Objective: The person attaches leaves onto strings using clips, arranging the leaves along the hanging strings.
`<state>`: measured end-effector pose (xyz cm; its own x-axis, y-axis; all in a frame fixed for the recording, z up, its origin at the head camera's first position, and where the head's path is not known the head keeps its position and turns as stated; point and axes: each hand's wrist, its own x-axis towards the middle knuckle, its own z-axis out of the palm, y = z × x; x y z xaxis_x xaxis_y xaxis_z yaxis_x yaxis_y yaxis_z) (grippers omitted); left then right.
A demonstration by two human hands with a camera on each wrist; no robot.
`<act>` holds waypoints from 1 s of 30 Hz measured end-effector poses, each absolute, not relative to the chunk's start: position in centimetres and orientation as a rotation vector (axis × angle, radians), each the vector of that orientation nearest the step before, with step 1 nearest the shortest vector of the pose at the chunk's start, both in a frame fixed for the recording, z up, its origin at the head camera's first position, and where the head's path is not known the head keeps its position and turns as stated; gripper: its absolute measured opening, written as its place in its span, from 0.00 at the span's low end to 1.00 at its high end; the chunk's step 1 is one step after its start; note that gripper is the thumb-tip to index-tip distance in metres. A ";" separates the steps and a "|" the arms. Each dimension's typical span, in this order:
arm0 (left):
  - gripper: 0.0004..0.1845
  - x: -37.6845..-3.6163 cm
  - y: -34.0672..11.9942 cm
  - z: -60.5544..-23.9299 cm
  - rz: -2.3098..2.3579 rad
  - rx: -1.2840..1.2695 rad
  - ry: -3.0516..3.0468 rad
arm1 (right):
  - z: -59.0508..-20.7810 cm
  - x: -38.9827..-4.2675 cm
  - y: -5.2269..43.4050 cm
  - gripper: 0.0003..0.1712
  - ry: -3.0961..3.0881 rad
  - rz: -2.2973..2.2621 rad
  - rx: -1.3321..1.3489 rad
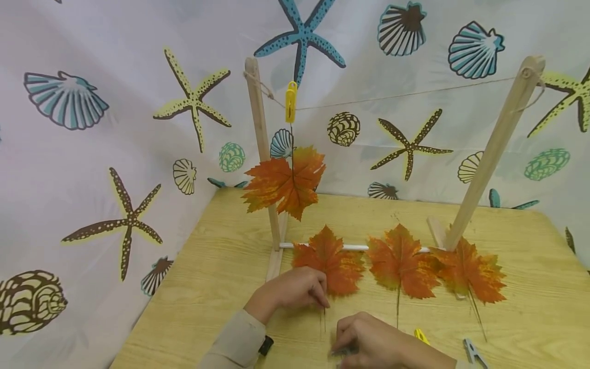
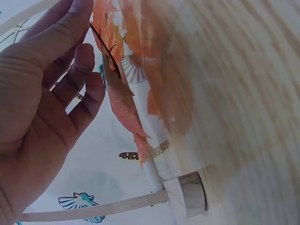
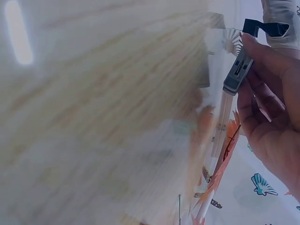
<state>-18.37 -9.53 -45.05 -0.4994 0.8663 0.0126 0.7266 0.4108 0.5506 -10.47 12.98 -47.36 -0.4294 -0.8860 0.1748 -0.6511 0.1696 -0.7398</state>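
An orange maple leaf (image 1: pixel 336 261) lies on the wooden table, and my left hand (image 1: pixel 299 288) pinches its thin stem near the base of the leaf. In the left wrist view that leaf (image 2: pixel 124 103) appears edge-on beside the fingers. My right hand (image 1: pixel 371 341), close to the table's front, holds a grey clothespin (image 3: pixel 238 70) between thumb and fingers. Two more artificial leaves, a middle one (image 1: pixel 401 261) and a right one (image 1: pixel 472 271), lie to the right with their stems toward me.
A string (image 1: pixel 405 96) runs between a left wooden post (image 1: pixel 259 110) and a right post (image 1: pixel 495 148). From it a yellow clothespin (image 1: pixel 291 102) hangs another leaf (image 1: pixel 288 182). A yellow clothespin (image 1: pixel 421 336) and a grey one (image 1: pixel 473 353) lie near my right forearm. A white rod (image 1: pixel 355 247) joins the posts low down.
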 end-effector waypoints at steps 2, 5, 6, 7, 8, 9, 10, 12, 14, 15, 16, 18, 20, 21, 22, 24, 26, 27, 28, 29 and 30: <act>0.06 -18.4 -9.6 -44.9 0.737 1.383 2.402 | -47.2 -10.5 13.0 0.10 2.173 -1.110 -1.472; 0.05 -18.4 -9.6 -44.6 0.755 1.375 2.407 | -47.0 -10.5 13.0 0.09 2.182 -1.118 -1.453; 0.05 -18.4 -9.6 -44.6 0.758 1.377 2.409 | -47.0 -10.4 13.0 0.09 2.183 -1.121 -1.447; 0.05 -18.3 -9.6 -44.5 0.760 1.387 2.410 | -47.0 -10.4 13.0 0.09 2.184 -1.126 -1.442; 0.04 -18.3 -9.6 -44.4 0.761 1.398 2.409 | -47.0 -10.4 13.0 0.08 2.184 -1.128 -1.437; 0.04 -18.3 -9.5 -44.4 0.760 1.413 2.407 | -47.0 -10.4 13.0 0.09 2.182 -1.131 -1.431; 0.04 -18.3 -9.5 -44.3 0.764 1.426 2.399 | -47.0 -10.4 13.0 0.09 2.183 -1.132 -1.429; 0.04 -18.3 -9.3 -44.2 0.769 1.446 2.392 | -47.1 -10.4 13.0 0.09 2.193 -1.132 -1.429; 0.05 -18.3 -9.2 -44.1 0.765 1.463 2.391 | -47.1 -10.4 13.0 0.09 2.204 -1.134 -1.428; 0.05 -18.2 -9.1 -44.0 0.760 1.468 2.392 | -47.2 -10.4 13.0 0.09 2.211 -1.135 -1.429; 0.05 -18.2 -9.1 -44.0 0.755 1.472 2.391 | -47.2 -10.3 13.1 0.09 2.219 -1.130 -1.433; 0.05 -18.0 -8.9 -43.9 0.738 1.474 2.398 | -47.3 -10.3 13.1 0.08 2.215 -1.135 -1.428; 0.05 -17.8 -8.8 -43.8 0.729 1.472 2.401 | -47.3 -10.2 13.1 0.09 2.211 -1.141 -1.423; 0.05 -17.7 -8.8 -43.7 0.726 1.470 2.401 | -47.3 -10.2 13.1 0.09 2.207 -1.146 -1.419; 0.05 -17.6 -8.7 -43.7 0.720 1.479 2.403 | -47.4 -10.1 13.2 0.08 2.205 -1.152 -1.422; 0.05 -17.4 -8.5 -43.4 0.702 1.508 2.412 | -47.3 -10.1 13.2 0.09 2.211 -1.164 -1.420; 0.06 -17.4 -8.2 -43.0 0.690 1.541 2.422 | -47.3 -10.2 13.3 0.08 2.222 -1.177 -1.418; 0.06 -17.4 -8.0 -42.9 0.682 1.555 2.427 | -47.2 -10.2 13.4 0.08 2.225 -1.185 -1.412; 0.06 -17.5 -7.9 -42.7 0.675 1.568 2.431 | -47.2 -10.2 13.4 0.08 2.231 -1.192 -1.406; 0.06 -17.6 -7.8 -42.5 0.671 1.572 2.432 | -47.2 -10.3 13.5 0.08 2.231 -1.200 -1.390; 0.06 -17.7 -7.8 -42.4 0.681 1.566 2.431 | -47.1 -10.3 13.5 0.08 2.228 -1.216 -1.376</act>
<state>-17.67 -7.85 -42.42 -0.4336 0.8955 0.1008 0.8176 0.3439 0.4619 -10.32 13.50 -47.13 -0.5208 -0.8298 0.2005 -0.6176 0.2041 -0.7595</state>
